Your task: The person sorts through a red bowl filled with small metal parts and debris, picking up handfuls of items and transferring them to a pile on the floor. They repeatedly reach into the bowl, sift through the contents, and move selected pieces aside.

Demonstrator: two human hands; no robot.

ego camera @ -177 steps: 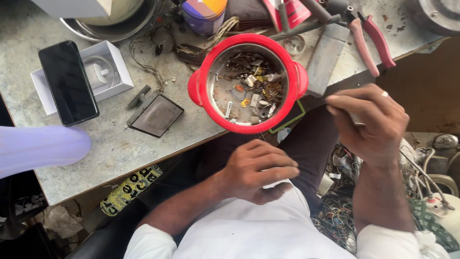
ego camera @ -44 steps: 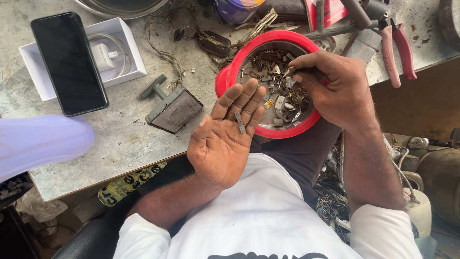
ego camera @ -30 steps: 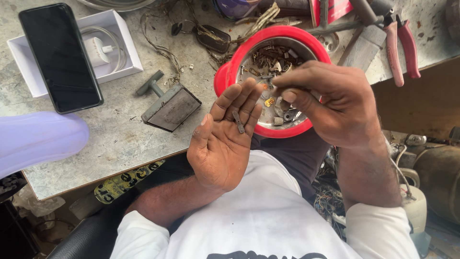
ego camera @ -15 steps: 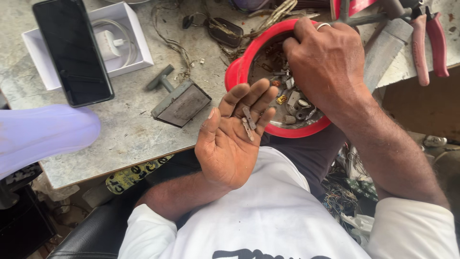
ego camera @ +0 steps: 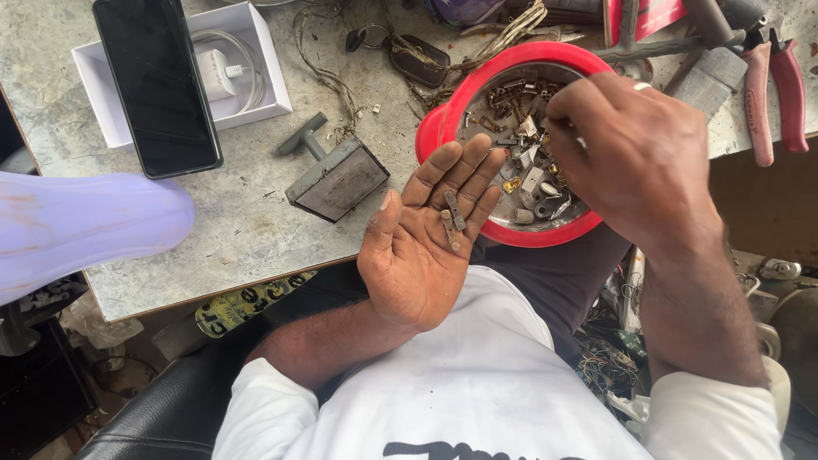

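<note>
Meanwhile, the left hand (ego camera: 423, 247) lay palm-up and wide, two small metal strips (ego camera: 452, 219) resting on its fingers just beside one red bowl (ego camera: 443, 128). The right hand (ego camera: 635, 166) – pinched narrow half a second earlier at the bowl's far rim – had shifted nearer, its fingertips among the scrap – grip unclear.

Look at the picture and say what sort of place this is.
Probably a small repair workbench: a red bowl of small metal parts, red-handled pliers and loose wires lie on the worn table.

Glossy red plastic around the bowl (ego camera: 443, 128) with dull, tarnished metal bits (ego camera: 524, 162) inside, matt grey metal strips (ego camera: 452, 220) on the palm, rough mottled stone tabletop (ego camera: 239, 230), glassy black phone (ego camera: 158, 85).
</note>
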